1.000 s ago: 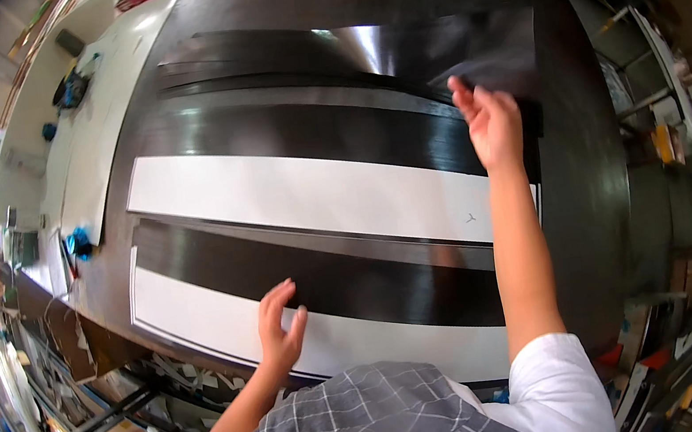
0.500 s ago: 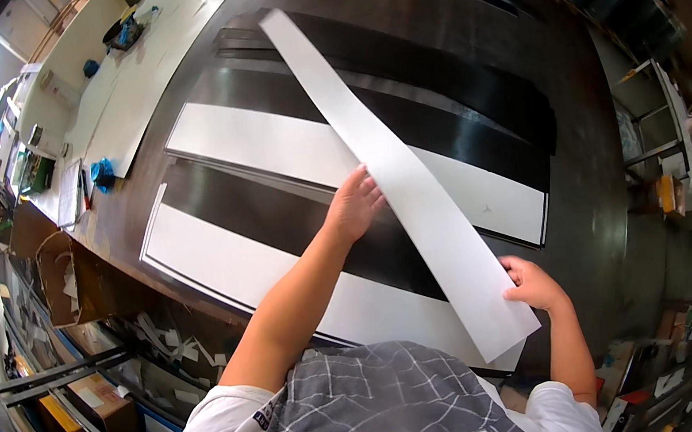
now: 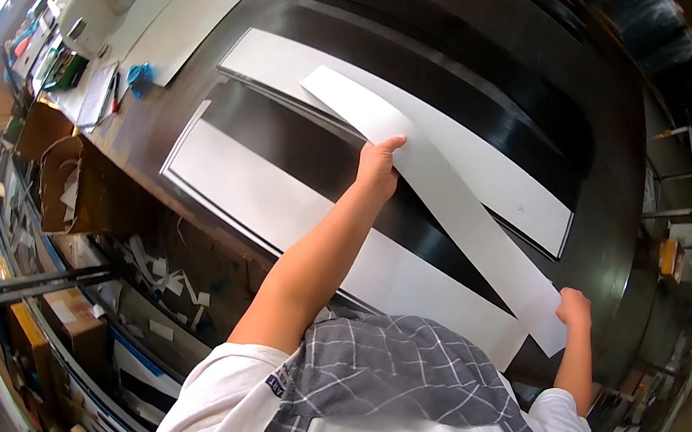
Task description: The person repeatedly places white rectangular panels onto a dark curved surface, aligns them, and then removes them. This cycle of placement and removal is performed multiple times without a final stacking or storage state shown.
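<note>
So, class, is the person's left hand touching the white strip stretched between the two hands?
Touching: the head view shows the left hand at the left edge of the white strip, its thumb overlapping the white face.

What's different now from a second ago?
The left hand and right hand have both taken hold of a long white strip. Over the last half second, its far end has drawn nearer the person. The far white panel and near white panel still lie on the dark table.
</note>
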Demonstrator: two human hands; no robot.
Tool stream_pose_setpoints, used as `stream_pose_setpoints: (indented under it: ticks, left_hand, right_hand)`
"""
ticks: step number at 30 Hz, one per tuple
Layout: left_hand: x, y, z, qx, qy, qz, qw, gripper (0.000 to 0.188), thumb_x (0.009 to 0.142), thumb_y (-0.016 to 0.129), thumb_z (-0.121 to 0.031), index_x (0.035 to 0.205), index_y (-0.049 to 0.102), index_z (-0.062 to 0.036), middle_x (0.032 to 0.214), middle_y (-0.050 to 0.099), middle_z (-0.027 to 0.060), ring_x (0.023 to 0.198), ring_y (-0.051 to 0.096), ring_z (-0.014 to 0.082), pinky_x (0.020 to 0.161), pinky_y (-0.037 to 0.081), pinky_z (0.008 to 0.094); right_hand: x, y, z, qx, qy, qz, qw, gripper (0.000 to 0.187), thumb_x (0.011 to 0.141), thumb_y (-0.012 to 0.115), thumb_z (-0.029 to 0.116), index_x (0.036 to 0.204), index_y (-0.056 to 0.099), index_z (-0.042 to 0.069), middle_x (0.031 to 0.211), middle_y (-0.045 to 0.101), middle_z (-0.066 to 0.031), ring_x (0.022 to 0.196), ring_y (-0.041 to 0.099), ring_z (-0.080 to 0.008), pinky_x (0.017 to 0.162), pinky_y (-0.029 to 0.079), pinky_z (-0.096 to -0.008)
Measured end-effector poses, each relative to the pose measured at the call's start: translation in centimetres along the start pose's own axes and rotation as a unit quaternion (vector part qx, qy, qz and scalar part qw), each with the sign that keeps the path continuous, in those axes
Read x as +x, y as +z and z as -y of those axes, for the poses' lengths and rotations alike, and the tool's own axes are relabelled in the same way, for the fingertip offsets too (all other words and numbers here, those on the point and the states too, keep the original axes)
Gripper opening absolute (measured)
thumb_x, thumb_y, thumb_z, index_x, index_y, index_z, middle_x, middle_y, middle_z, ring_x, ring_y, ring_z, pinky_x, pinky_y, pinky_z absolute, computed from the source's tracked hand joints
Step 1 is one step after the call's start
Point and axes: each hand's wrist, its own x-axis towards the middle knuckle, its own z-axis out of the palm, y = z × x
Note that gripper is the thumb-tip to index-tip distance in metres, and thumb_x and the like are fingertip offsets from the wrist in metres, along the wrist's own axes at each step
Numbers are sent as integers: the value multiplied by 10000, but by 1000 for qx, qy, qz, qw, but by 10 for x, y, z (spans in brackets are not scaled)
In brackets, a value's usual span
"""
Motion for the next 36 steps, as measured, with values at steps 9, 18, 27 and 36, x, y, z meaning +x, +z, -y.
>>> stream_pose_setpoints:
  ticks: [9,18,27,36]
  left_hand:
    - [-79,-27,-61,-77,50,32,995,357,857,665,-51,1165,485,-35,1092,613,81,1041,614,239,934,492,436]
    - [-75,-165,-104,708,378,-258,538,501,868,630,-268,1310,519,-59,1341,523,148,1291,428,317,1084,327,440]
    - [-77,-186,-101,786,320,-250,467,603,911,527,-401,1409,415,-80,1522,320,119,1436,228,282,1174,159,443]
    - [-76,-188,-100,786,328,-252,459,602,905,540,-394,1403,419,-80,1512,332,116,1429,239,293,1167,172,449]
  right_hand:
    - [51,-104,204,462,-218,77,856,369,745,739,178,1054,638,3,941,664,-108,866,618,-174,768,489,-322]
    - [79,-112,274,397,-323,164,843,265,749,691,176,689,497,5,628,406,-2,615,389,-91,558,363,-289]
    - [73,-114,295,391,-352,138,839,264,749,687,167,716,507,-23,613,424,-32,598,405,-106,549,375,-305]
    - [78,-108,295,396,-346,130,840,296,744,688,172,693,472,-25,601,414,-61,591,404,-120,545,376,-323]
